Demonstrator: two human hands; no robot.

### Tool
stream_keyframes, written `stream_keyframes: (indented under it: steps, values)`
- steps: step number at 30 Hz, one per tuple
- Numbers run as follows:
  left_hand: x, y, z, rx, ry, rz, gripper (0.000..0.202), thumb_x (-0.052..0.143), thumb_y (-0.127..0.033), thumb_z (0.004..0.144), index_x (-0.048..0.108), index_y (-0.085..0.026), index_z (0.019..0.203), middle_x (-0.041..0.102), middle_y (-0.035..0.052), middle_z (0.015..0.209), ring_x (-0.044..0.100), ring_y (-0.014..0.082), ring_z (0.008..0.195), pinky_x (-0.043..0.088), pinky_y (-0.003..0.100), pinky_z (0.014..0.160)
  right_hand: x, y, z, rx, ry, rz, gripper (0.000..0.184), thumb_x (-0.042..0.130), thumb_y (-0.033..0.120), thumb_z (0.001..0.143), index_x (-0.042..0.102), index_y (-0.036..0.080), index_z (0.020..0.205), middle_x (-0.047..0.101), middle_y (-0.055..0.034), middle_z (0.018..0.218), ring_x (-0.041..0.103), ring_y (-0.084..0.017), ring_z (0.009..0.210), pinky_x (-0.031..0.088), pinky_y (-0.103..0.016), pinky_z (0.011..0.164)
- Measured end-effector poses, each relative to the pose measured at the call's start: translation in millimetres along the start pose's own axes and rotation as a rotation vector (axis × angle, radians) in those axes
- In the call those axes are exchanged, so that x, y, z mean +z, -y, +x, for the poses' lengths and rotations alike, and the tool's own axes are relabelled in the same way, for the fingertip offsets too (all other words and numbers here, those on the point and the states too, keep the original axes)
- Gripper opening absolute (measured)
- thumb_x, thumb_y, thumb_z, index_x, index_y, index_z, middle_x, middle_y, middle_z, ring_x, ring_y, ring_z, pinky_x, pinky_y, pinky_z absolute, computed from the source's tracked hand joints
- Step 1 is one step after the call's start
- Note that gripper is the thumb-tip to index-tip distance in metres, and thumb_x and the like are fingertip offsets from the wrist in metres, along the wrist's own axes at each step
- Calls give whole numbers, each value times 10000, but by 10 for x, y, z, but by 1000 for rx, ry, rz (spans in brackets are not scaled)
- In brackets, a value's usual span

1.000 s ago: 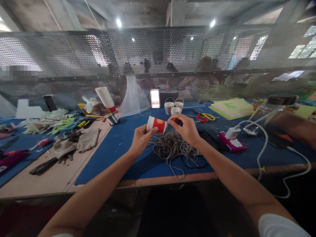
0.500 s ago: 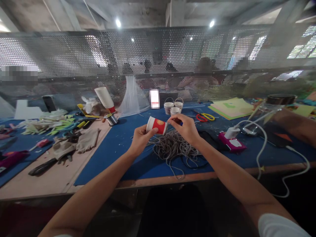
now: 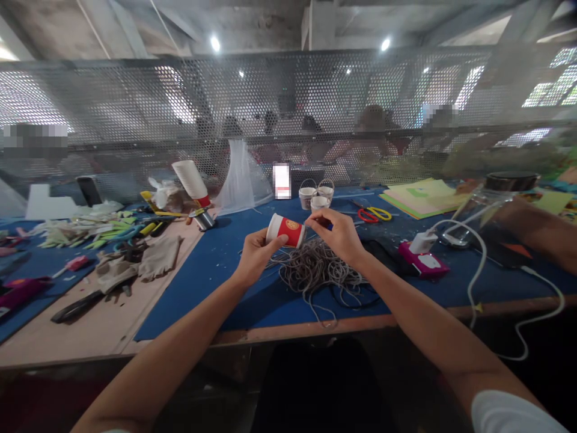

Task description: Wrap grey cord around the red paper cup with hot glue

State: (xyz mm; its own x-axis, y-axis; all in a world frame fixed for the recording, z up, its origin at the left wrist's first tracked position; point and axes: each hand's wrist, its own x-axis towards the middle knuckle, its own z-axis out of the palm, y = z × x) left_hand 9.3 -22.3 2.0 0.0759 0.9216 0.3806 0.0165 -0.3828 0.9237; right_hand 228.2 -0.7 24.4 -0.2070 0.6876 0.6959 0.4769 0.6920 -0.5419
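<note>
My left hand (image 3: 256, 255) is closed round a red and white paper cup (image 3: 287, 230), thumb on its side. The cup lies tilted nearly sideways, its wide white end to the left. At the cup's right end, my right hand (image 3: 340, 237) pinches thumb and forefinger together; whatever is between them is too small to make out. A bit of dark blue shows under its fingers, its kind hidden. Below both hands a loose heap of grey cord (image 3: 315, 270) rests on the blue table mat (image 3: 193, 288). Beyond them stand several small white cups with looped handles (image 3: 308, 197).
Scissors with red and yellow handles (image 3: 374, 214), coloured paper (image 3: 419, 198), a pink power strip (image 3: 426, 263) and a clear jar (image 3: 484, 204) lie right. Left are stacked paper cups (image 3: 189, 179), a wire spool (image 3: 204, 219) and gloves (image 3: 160, 257). Another person's arm (image 3: 545, 225) reaches in.
Both hands keep nearly the same pose, with the cup still in my left hand. The view has shifted very slightly.
</note>
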Motion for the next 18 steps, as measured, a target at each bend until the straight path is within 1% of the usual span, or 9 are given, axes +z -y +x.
stream_keyframes:
  steps: [9, 15, 18]
  values:
    - [-24, 47, 10, 1, 9, -2, 304, 793, -423, 757, 749, -133, 840, 636, -2, 705, 485, 117, 625, 387, 235, 601, 6, -21, -9, -1, 12, 6, 119, 639, 331, 927, 697, 232, 896, 686, -2, 801, 595, -151, 719, 441, -311, 701]
    - [-27, 33, 5, -2, 11, 0, 282, 791, -410, 764, 736, -136, 801, 607, -17, 661, 452, 100, 588, 348, 226, 560, 13, -41, -14, 8, 24, 2, 143, 630, 352, 931, 698, 232, 897, 688, -6, 808, 592, -151, 722, 444, -311, 712]
    - [-18, 17, 2, -2, 10, -14, 285, 797, -413, 755, 744, -137, 804, 636, -7, 685, 477, 107, 598, 378, 235, 583, 19, -44, -16, 23, 26, 4, 157, 621, 366, 934, 701, 234, 906, 694, -11, 815, 597, -155, 730, 451, -310, 721]
